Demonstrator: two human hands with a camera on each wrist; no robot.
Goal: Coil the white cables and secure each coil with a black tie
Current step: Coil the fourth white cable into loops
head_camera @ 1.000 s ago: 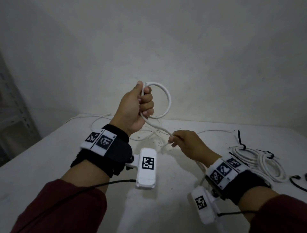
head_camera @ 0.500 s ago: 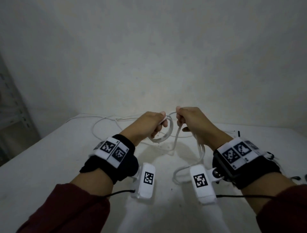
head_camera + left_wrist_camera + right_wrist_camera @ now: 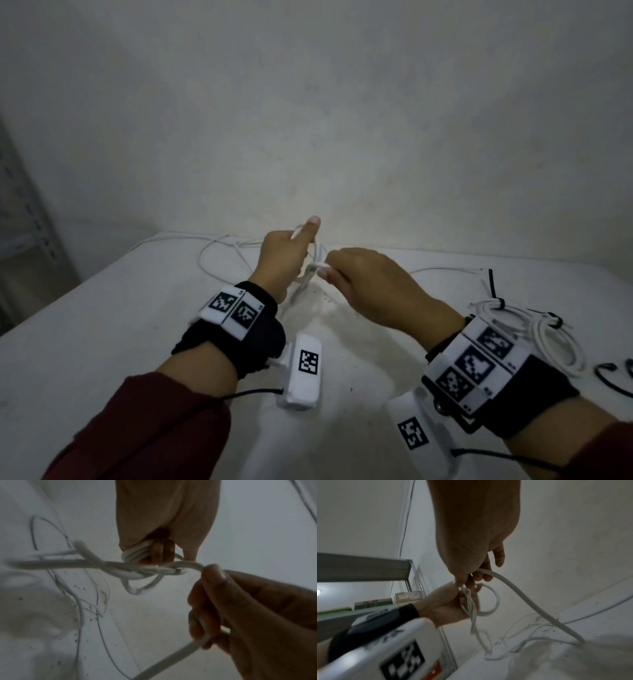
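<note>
My left hand (image 3: pixel 282 255) gripped the small coil (image 3: pixel 485 601) of white cable (image 3: pixel 137 573) above the middle of the table (image 3: pixel 102 318), fingers curled round its loops. My right hand (image 3: pixel 370 284), just beside it, pinched the next stretch of cable. At the far right lay coiled cables (image 3: pixel 534 329) already bound with black ties (image 3: pixel 500 304).

A white counter (image 3: pixel 102 342) stands against the wall, its surface flecked with small dark specks near the middle. Loose white cable (image 3: pixel 219 245) lies in slack loops along its far edge. At the right side rest coiled white cables (image 3: pixel 534 325), bound with black ties (image 3: pixel 500 303). A loose black tie (image 3: pixel 606 371) lies just right of them.
</note>
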